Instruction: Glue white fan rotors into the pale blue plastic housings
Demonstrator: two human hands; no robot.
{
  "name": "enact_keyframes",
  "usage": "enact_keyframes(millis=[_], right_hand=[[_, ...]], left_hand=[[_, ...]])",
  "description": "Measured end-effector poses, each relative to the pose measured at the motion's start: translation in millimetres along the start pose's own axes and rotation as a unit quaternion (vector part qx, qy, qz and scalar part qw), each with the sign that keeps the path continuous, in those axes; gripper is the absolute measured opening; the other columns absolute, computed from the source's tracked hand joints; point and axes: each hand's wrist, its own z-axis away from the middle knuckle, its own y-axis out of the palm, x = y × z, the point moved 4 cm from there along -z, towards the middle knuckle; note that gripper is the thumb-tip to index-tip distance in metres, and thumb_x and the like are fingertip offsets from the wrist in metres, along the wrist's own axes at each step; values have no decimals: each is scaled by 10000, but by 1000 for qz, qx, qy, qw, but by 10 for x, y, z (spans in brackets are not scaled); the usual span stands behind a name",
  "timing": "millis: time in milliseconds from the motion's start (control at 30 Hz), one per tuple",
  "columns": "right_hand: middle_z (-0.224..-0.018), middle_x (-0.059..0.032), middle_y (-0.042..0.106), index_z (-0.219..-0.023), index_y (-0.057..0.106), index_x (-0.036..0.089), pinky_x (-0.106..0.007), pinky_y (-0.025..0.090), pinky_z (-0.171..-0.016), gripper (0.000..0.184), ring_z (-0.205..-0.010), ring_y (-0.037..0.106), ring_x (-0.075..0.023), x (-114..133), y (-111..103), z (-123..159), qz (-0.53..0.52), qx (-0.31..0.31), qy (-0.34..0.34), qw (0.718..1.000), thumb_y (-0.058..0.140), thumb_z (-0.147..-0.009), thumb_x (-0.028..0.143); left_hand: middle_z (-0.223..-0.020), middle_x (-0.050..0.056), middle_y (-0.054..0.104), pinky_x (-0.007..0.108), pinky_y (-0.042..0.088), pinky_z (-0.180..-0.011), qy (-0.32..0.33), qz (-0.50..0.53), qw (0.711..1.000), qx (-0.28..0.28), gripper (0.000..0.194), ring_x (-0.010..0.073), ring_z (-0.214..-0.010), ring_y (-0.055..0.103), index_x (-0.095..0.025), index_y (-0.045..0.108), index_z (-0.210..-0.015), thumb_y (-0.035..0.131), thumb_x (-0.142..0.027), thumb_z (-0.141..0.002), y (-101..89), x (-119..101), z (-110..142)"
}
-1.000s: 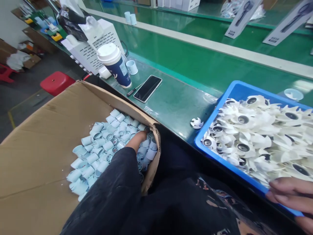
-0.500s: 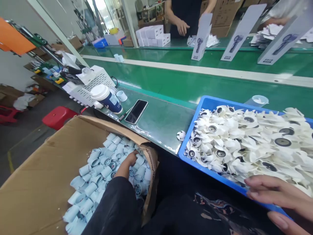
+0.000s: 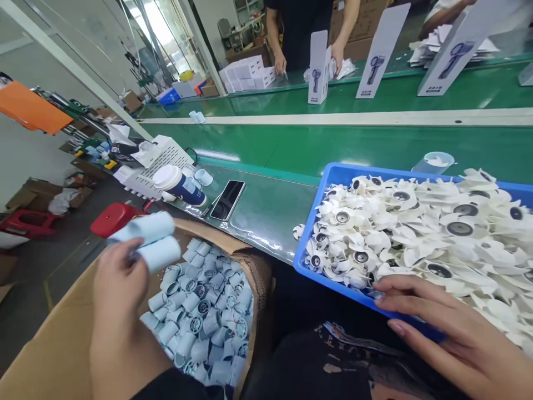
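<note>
My left hand [image 3: 120, 283] is raised over the cardboard box [image 3: 54, 339], closed on light-blue plastic cylinders [image 3: 160, 253]; two of them show side by side. Below it, the box holds a heap of similar hollow light-blue cylinders [image 3: 200, 311], some with round ribbed insides facing up. My right hand [image 3: 441, 322] hovers at the near rim of the blue tray [image 3: 310, 233], fingers stretched and apart with nothing seen in them. White fan impellers [image 3: 400, 222] with dark hubs are piled in that tray.
A phone [image 3: 227, 200], a lidded paper cup [image 3: 179, 186] and a few loose cylinders [image 3: 203, 178] lie along the bench. A clear cup [image 3: 435, 162] stands behind the tray. Across the green belt [image 3: 266, 145] are upright printed boxes [image 3: 318, 69] and a co-worker's hands [image 3: 280, 64].
My left hand has come up out of the heap, leftward, now with light-blue cylinders in it. My right hand has shifted left along the tray's near rim. The view has turned slightly.
</note>
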Motion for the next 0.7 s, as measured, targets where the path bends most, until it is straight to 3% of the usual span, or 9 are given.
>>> enact_keyframes(millis=[100, 167, 233, 333, 400, 500, 567, 633, 700], right_hand=[[-1194, -53, 658, -1147, 651, 265, -89, 516, -957, 198, -1077, 697, -79, 54, -36, -21, 17, -15, -15, 1000, 500, -1074, 370], [-1198, -61, 662, -1132, 661, 259, -90, 523, -945, 204, -1072, 702, -84, 85, -82, 32, 26, -22, -10, 999, 500, -1075, 371], [-1191, -55, 669, -1115, 673, 264, -95, 537, -929, 202, -1066, 708, -93, 116, -147, 107, 33, -38, 2, 999, 509, -1070, 374], [-1171, -46, 685, -1109, 690, 280, -115, 560, -908, 201, -1036, 721, -109, 135, -244, 225, 38, -65, 37, 996, 518, -1063, 373], [-1170, -55, 690, -1121, 699, 277, -123, 573, -888, 204, -1016, 729, -124, 128, -279, 301, 43, -68, 53, 995, 532, -1053, 374], [-1140, -42, 696, -1110, 695, 285, -114, 585, -850, 189, -988, 737, -131, 83, -305, 402, 47, -79, 67, 994, 551, -1039, 385], [-1146, -31, 692, -1121, 686, 308, -126, 602, -832, 171, -995, 736, -147, 31, -296, 448, 39, -74, 71, 994, 561, -1024, 374], [-1188, -38, 679, -1142, 680, 334, -166, 630, -822, 182, -1025, 730, -178, -46, -265, 474, 33, -45, 76, 995, 566, -1000, 337], [-1215, -45, 668, -1149, 686, 365, -227, 655, -825, 211, -1047, 721, -208, -145, -220, 489, 29, -6, 81, 996, 577, -975, 318]], left_hand=[[-1145, 91, 656, 510, 519, -1087, 116, 8, 992, 51, 306, 332, -1172, 627, -263, 703, -1017, 514, -248, -776, 338, -1055, -254], [-1250, 91, 635, 430, 505, -1096, 181, -20, 967, 179, 345, 284, -1183, 633, -230, 715, -1111, 530, -158, -828, 799, -1744, -334], [-1269, 91, 637, 380, 531, -1025, 219, -25, 948, 232, 372, 267, -1118, 671, -217, 716, -1172, 572, -109, -847, 1192, -2315, -371], [-1231, 122, 663, 349, 547, -934, 255, -27, 927, 273, 341, 277, -1058, 703, -175, 729, -1156, 636, -85, -841, 1580, -2913, -367], [-1224, 134, 688, 346, 546, -930, 279, -20, 914, 295, 342, 284, -1075, 706, -167, 727, -1182, 657, -98, -855, 1663, -3141, -338], [-1335, 139, 674, 386, 518, -1024, 292, -2, 907, 304, 469, 309, -1209, 657, -182, 642, -1370, 688, -203, -903, 1496, -3179, -307], [-1443, 120, 619, 433, 471, -1104, 280, 8, 916, 287, 553, 322, -1307, 595, -204, 559, -1471, 675, -266, -933, 1220, -2956, -310], [-1446, 72, 622, 448, 474, -1105, 244, 44, 938, 243, 532, 307, -1297, 600, -238, 556, -1471, 644, -308, -952, 874, -2524, -320], [-1329, 18, 688, 393, 545, -1005, 167, 112, 966, 166, 460, 254, -1162, 674, -269, 602, -1405, 614, -368, -956, 545, -1897, -304]])
